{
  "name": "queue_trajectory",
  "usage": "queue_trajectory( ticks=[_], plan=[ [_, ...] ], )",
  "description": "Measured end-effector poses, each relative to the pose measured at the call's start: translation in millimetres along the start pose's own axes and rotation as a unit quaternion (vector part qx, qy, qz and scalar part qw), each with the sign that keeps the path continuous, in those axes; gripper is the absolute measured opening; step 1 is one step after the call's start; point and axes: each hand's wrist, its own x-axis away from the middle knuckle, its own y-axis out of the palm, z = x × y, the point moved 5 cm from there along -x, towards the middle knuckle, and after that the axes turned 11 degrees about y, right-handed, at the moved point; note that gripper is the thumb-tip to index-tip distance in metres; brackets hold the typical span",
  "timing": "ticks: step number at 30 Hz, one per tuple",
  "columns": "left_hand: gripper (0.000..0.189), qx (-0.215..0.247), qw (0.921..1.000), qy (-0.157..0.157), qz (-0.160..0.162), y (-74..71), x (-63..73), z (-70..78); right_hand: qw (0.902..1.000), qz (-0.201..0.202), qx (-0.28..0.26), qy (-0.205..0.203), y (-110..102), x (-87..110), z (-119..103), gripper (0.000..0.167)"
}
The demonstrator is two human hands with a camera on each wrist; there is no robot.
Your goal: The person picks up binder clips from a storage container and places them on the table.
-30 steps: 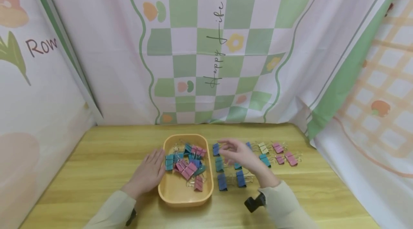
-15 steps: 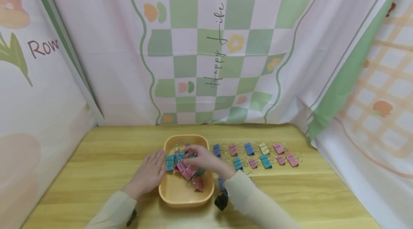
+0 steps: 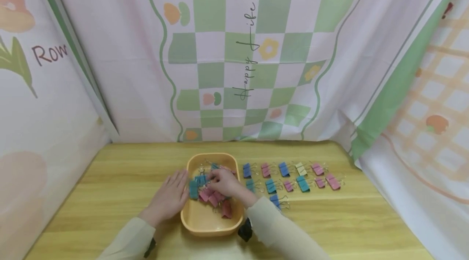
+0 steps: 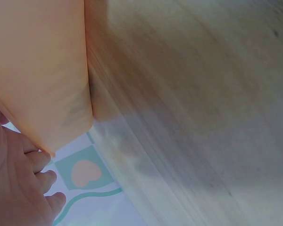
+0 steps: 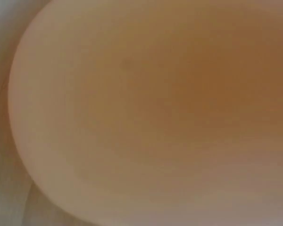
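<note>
An orange tray [image 3: 198, 221] holds a jumble of teal, blue and pink binder clips [image 3: 214, 199]. My left hand [image 3: 168, 195] lies with straight fingers along the tray's left wall; in the left wrist view its fingertips [image 4: 47, 179] show beside that wall. Inside the tray, my right hand [image 3: 227, 183] has its fingers bent down among the clips, close to a teal clip [image 3: 200, 180] and the pink ones. Whether it pinches one I cannot tell. Only the blurred orange tray wall [image 5: 132, 113] fills most of the right wrist view.
Right of the tray, several binder clips lie in rows on the wooden table [image 3: 139, 162], among them a yellow clip [image 3: 301, 169] and a blue clip [image 3: 275, 202]. The right sleeve [image 3: 282, 223] covers part of the nearest row. A printed curtain [image 3: 242, 68] hangs behind the table.
My right hand has moved left from above the laid-out clips into the tray, and lower among the clips there. Some clips in the tray have shifted slightly. The left hand stays in place.
</note>
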Motion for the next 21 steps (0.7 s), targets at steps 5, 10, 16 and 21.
queue_trajectory(
  ticks=[5, 10, 16, 21],
  plan=[
    [0.053, 0.0, 1.0, -0.001, 0.002, -0.6, -0.1, -0.7, 0.9994, 0.022, 0.026, -0.011, -10.2, 5.5, -3.1, 0.01],
    [0.053, 0.001, 1.0, -0.001, 0.003, 0.6, -0.5, -1.6, 0.9994, -0.015, -0.03, -0.003, -19.9, 13.6, -2.7, 0.011],
    [0.053, 0.003, 1.0, 0.0, 0.006, 1.2, -0.2, -0.9, 0.9892, -0.042, -0.138, 0.024, -36.4, 22.6, 1.3, 0.017],
    [0.052, 0.002, 1.0, 0.002, 0.009, 0.2, 0.4, 0.1, 0.9819, -0.028, -0.182, 0.045, -55.9, 31.7, 7.3, 0.02]
  ],
)
